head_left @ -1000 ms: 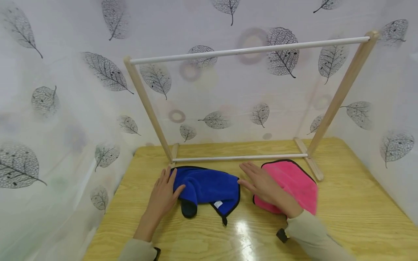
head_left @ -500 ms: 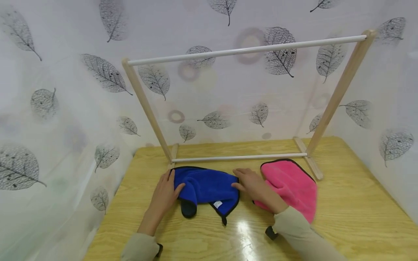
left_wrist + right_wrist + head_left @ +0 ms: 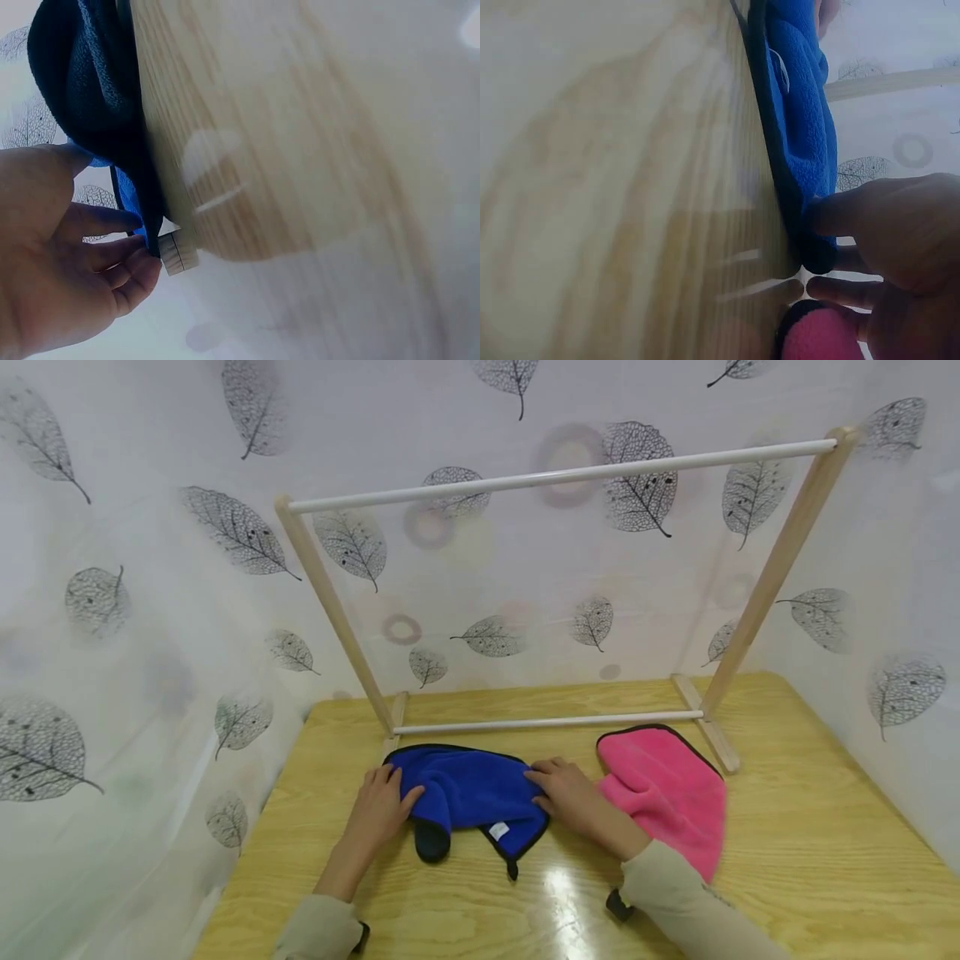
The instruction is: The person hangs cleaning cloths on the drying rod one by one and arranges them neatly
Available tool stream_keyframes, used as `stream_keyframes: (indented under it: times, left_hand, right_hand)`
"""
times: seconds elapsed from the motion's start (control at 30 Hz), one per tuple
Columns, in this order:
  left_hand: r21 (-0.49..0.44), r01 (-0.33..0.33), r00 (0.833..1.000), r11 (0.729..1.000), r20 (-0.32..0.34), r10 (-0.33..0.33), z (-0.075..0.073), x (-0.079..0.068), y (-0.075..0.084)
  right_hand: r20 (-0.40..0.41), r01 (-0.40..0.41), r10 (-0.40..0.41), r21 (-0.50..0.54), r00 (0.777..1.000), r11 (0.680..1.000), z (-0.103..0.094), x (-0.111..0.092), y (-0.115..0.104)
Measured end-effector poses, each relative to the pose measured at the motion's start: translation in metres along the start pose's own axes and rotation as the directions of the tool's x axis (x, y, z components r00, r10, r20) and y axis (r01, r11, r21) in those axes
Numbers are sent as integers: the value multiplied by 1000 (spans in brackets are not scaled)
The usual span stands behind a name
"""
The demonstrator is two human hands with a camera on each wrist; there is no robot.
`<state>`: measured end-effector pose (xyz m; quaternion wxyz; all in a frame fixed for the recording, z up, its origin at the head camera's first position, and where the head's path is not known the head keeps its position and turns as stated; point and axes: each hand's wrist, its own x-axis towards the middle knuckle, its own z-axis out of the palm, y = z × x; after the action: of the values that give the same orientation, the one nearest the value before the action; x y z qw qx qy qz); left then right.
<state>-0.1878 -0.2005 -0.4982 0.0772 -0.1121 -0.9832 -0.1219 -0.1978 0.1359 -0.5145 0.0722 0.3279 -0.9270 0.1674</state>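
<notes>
Blue cloth (image 3: 476,785): lies rumpled on the table (image 3: 450,914), between both hands.
Long axis: runs roughly 9 to 3 o'clock, dips slightly toward 3.
Pointing: aims black loop (image 3: 513,869) at 6 o'clock, shows white tag (image 3: 498,832) just above it, turns dark flap (image 3: 432,843) toward 7.
Left hand (image 3: 377,806): grips the 9 o'clock end, thumb on top, fingers bent at the black edging.
Right hand (image 3: 576,799): pinches the 3 o'clock end between thumb and fingers, reaches in from 4.
Pink cloth (image 3: 678,789): lies near blue at 3 o'clock, slants 11 to 5, partly hidden under right forearm.
Edges: nears lower rod (image 3: 555,722) at 12 o'clock, sits well apart from top rod (image 3: 555,479) above; approaches table's side toward 9.
Room: widest toward 6 o'clock, over glossy wood.
</notes>
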Motion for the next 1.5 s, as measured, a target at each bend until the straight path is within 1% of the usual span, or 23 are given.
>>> stream_keyframes:
  times: [0.17,0.27,0.33,0.4,0.5,0.6,0.73,0.97,1.1,1.17,1.23,1.3,1.4,1.5]
  left_hand:
    - [36,-31,999,999,-16,31,-1,-2,1]
    - [74,-50,998,996,-25,52,-1,-5,1]
    - [94,-63,998,994,-21,65,0,-8,2]
    - [97,-69,998,993,1,69,0,-9,4]
    - [53,-65,996,996,58,62,0,-11,8]
    - [-7,-57,994,998,98,58,-2,-10,11]
    - [-50,-57,993,997,101,62,-3,-9,13]
    - [-41,-59,988,997,138,64,1,-11,14]
    - [-54,-51,985,997,161,59,0,-11,15]
    - [-68,-38,986,997,156,49,0,-9,14]
    - [-83,-18,988,996,148,31,1,-5,13]
    - [-101,3,991,995,137,11,2,0,12]
    - [-132,17,993,991,114,-2,5,7,9]
    - [-153,-1,998,988,57,10,8,12,7]
  right_hand:
    - [-11,3,-3,7,1000,1000,-1,-5,-5]
    - [-2,7,-7,25,1000,1000,-4,-9,-8]
    - [9,5,-6,34,1000,999,-6,-12,-11]
    - [25,2,-3,37,1000,999,-9,-15,-13]
    - [53,-12,9,44,999,999,-13,-19,-14]
    - [69,-28,24,57,997,998,-18,-23,-14]
    - [87,-50,45,65,995,997,-22,-27,-14]
    - [91,-41,34,67,995,997,-25,-32,-12]
    - [78,-33,24,120,997,992,-26,-31,-10]
    - [54,-40,32,154,998,987,-26,-29,-9]
    - [23,-72,69,182,997,981,-25,-25,-7]
    - [-7,-131,135,199,991,971,-23,-20,-5]
    - [-27,-248,261,225,965,942,-19,-13,-4]
    - [-41,-321,341,247,939,914,-15,-6,-2]
